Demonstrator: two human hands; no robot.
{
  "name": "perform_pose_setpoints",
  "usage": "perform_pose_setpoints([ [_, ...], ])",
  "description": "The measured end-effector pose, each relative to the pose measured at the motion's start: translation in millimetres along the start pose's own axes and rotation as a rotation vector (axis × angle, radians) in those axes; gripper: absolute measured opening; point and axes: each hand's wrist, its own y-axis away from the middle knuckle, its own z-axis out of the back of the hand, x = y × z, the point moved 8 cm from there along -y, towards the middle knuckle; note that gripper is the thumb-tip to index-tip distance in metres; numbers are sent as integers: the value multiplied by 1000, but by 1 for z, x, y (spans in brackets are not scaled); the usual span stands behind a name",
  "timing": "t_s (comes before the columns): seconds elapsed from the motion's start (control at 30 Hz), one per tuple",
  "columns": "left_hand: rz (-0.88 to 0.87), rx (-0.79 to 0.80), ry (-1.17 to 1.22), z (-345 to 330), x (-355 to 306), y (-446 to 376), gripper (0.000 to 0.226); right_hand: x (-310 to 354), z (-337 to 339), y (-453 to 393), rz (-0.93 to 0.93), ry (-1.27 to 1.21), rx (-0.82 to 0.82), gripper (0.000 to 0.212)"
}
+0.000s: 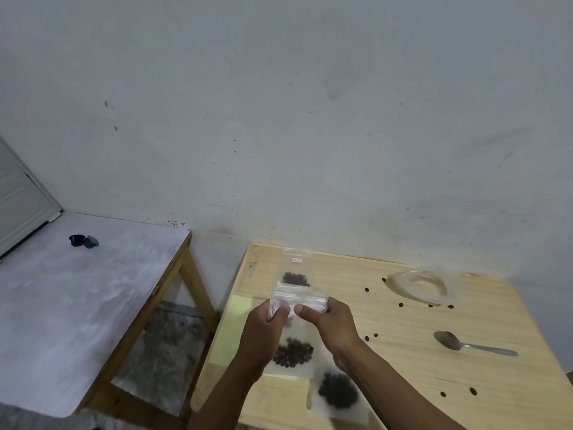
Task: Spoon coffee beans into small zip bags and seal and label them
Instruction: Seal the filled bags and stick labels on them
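Observation:
Both hands hold a small clear zip bag (pixel 299 297) above the wooden table (pixel 403 324). My left hand (pixel 266 330) pinches its left part and my right hand (pixel 328 324) pinches its right part, thumbs on the near face. A labelled bag with dark beans (pixel 296 268) lies at the table's far left. Two more bags of beans lie under my hands, one (pixel 293 355) between my wrists and one (pixel 338 391) at the near edge. A metal spoon (pixel 471 344) lies to the right.
A large, nearly empty clear plastic bag (pixel 424 285) lies at the table's far right, with loose beans (pixel 400 304) scattered around. A pale yellow sheet (pixel 228 330) lies at the table's left edge. A second grey-topped table (pixel 93 305) stands to the left with a small black cup (pixel 77 240).

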Motion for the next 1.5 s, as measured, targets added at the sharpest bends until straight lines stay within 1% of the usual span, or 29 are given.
perform_pose_setpoints([
  [0.07, 11, -8, -3, 0, 2, -3, 24, 1, 0, -1, -8, -13, 6, 11],
  [0.17, 46, -43, 13, 0, 5, -7, 24, -5, 2, -8, -32, 31, 9, 14],
  [0.27, 104, -114, 132, 6, 10, -15, 23, -15, -1, -13, -83, 14, 121, 20],
  [0.37, 126, -183, 207, 14, 13, -29, 27, -28, -1, -16, -120, 75, 241, 20],
  [0.43, 132, -177, 250, 14, 14, -40, 25, -35, 1, -22, -125, 84, 255, 18],
  [0.53, 161, -121, 264, 5, 15, -57, 12, -40, 8, -38, -142, 16, 212, 17],
  [0.57, 171, -94, 234, 1, 17, -61, 10, -42, 10, -44, -161, -36, 195, 18],
  [0.63, 191, -39, 147, -9, 24, -67, 14, -46, 15, -58, -208, -128, 150, 19],
  [0.7, 207, 5, 72, -18, 34, -71, 19, -48, 22, -71, -225, -135, 83, 20],
  [0.77, 229, 28, -29, -25, 45, -78, 22, -46, 30, -82, -201, -98, 6, 21],
  [0.83, 244, 21, -103, -29, 52, -89, 23, -46, 36, -94, -182, -21, -47, 28],
  [0.93, 218, -11, -229, -35, 54, -110, 23, -57, 37, -116, -190, 102, -87, 43],
  [1.0, 198, -24, -305, -39, 54, -125, 24, -63, 34, -131, -204, 147, -101, 46],
  [1.07, 203, -49, -369, -40, 56, -140, 32, -66, 30, -144, -211, 190, -88, 45],
  [1.17, 229, -74, -431, -41, 64, -157, 46, -65, 22, -159, -224, 232, -37, 53],
  [1.3, 236, -86, -505, -42, 73, -172, 44, -67, 17, -175, -239, 283, 20, 66],
  [1.37, 244, -75, -533, -43, 80, -178, 45, -66, 15, -180, -227, 310, 52, 63],
  [1.43, 257, -51, -553, -46, 91, -183, 48, -66, 13, -182, -205, 327, 99, 52],
  [1.5, 273, -16, -586, -49, 101, -187, 49, -65, 12, -182, -209, 317, 139, 50],
])
